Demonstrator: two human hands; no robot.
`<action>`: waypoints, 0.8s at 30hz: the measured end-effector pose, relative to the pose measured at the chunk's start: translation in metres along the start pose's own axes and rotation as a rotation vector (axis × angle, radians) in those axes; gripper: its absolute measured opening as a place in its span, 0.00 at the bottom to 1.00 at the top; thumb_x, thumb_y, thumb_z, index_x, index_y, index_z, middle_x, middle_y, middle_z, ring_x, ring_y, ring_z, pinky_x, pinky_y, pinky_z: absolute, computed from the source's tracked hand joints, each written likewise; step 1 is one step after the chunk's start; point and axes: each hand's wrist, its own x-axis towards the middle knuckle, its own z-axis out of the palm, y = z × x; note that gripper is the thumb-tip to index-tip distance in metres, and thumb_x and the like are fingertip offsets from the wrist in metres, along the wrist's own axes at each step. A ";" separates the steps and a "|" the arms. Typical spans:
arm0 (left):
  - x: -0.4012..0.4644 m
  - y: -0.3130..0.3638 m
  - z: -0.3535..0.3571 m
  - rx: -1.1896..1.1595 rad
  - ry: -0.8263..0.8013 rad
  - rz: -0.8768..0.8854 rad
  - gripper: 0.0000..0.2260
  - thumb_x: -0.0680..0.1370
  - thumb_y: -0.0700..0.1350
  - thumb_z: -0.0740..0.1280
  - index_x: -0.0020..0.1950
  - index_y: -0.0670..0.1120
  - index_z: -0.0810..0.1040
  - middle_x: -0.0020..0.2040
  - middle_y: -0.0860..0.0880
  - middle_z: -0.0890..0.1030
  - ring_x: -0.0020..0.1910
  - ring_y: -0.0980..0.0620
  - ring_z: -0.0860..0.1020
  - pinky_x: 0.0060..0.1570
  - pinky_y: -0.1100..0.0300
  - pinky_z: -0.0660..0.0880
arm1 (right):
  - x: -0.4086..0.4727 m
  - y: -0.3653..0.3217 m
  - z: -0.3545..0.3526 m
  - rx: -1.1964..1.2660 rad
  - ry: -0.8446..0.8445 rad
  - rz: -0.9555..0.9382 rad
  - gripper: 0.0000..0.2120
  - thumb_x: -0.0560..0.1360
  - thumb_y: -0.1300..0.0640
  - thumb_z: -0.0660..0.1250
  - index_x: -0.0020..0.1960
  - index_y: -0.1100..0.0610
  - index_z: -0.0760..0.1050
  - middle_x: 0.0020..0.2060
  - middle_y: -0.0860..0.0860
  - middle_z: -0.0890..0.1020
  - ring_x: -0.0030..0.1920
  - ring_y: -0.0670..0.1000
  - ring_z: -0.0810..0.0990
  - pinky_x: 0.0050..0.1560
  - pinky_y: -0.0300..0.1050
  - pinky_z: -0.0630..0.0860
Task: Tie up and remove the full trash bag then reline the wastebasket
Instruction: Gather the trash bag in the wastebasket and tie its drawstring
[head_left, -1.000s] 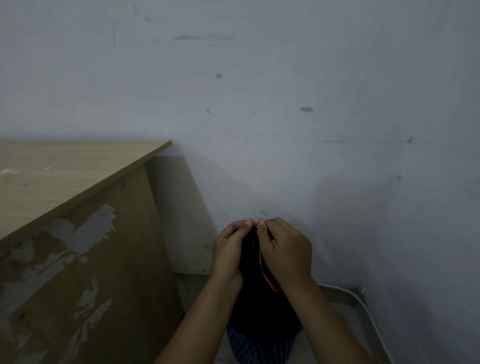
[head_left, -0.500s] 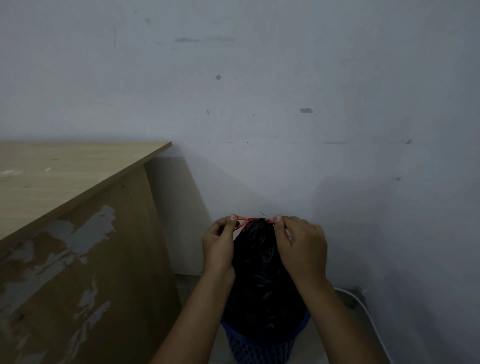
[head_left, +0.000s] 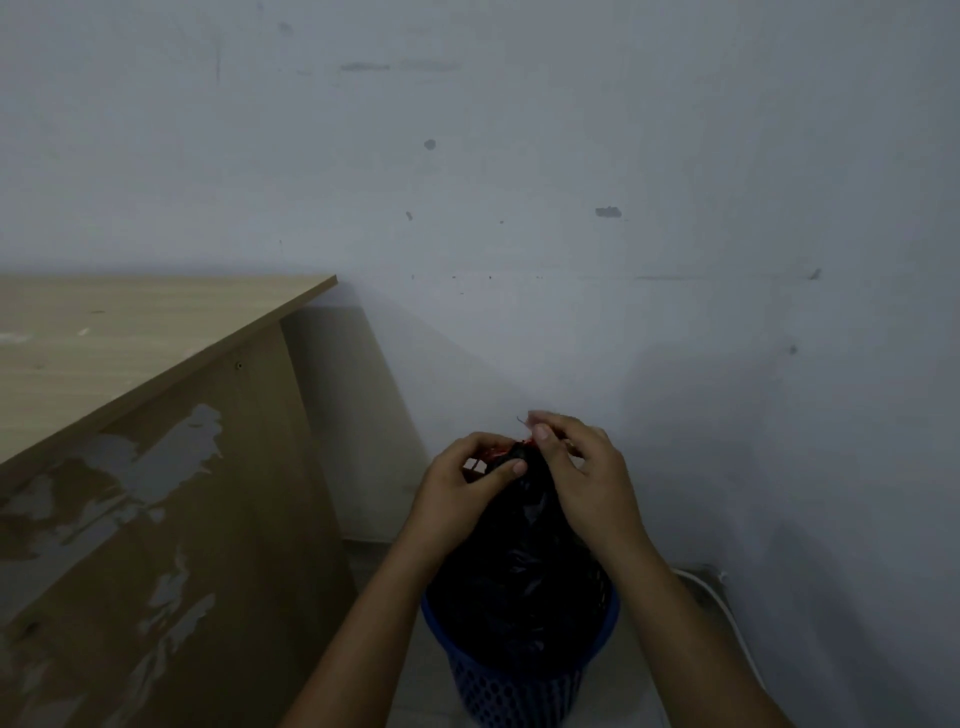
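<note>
**Knotting the drawstring at the bag's neck**

Step in hand, as I judge it: tying off the black trash bag (head_left: 519, 566), which sits in the blue mesh wastebasket (head_left: 511, 691) on the floor by the wall, w/ its gathered neck pulled up above the rim. Left hand (head_left: 462, 493) has fingers curled round the bunched neck, thumb pressed across the front, pinching the red drawstring (head_left: 496, 453) against the plastic. Right hand (head_left: 576, 467) sits just beside it at the top, thumb & forefinger pinched together near the tip of the neck; prob. on a string end, but the light's dim and there's blur, so can't say for sure.

To do it well: keep the left pinch low & firm so the neck doesn't slacken, let the right feed the loose end thru the loop, then pull both ends outward, not up, so the basket doesn't lift. Check the knot bites before hauling the bag out.

Vs 0.5 s ago: then the hands were apart w/ the red string stretched taut between them across the bag top. Now they've closed in together over the neck and the string shows only as a small bunch between them. Bag, basket & the wooden desk (head_left: 156, 332) on the left look unmoved.
</note>
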 end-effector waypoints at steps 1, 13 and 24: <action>0.002 0.001 -0.001 -0.028 0.031 -0.013 0.06 0.78 0.47 0.77 0.54 0.54 0.86 0.49 0.56 0.85 0.45 0.53 0.85 0.46 0.58 0.82 | -0.008 0.000 0.002 0.019 0.034 0.028 0.24 0.80 0.36 0.69 0.74 0.39 0.76 0.68 0.36 0.77 0.72 0.38 0.72 0.70 0.37 0.71; -0.001 0.012 0.014 0.254 -0.057 0.083 0.07 0.76 0.47 0.77 0.53 0.54 0.84 0.50 0.57 0.85 0.51 0.56 0.83 0.54 0.53 0.82 | -0.014 0.028 0.048 0.473 -0.110 0.281 0.40 0.78 0.73 0.71 0.80 0.43 0.63 0.56 0.53 0.88 0.56 0.48 0.88 0.51 0.40 0.83; 0.004 0.043 -0.033 0.442 0.102 0.413 0.23 0.81 0.40 0.70 0.72 0.61 0.75 0.60 0.54 0.72 0.51 0.63 0.76 0.51 0.70 0.73 | -0.013 0.033 0.051 0.454 0.014 0.352 0.09 0.76 0.64 0.78 0.56 0.59 0.86 0.47 0.51 0.90 0.51 0.51 0.89 0.52 0.43 0.85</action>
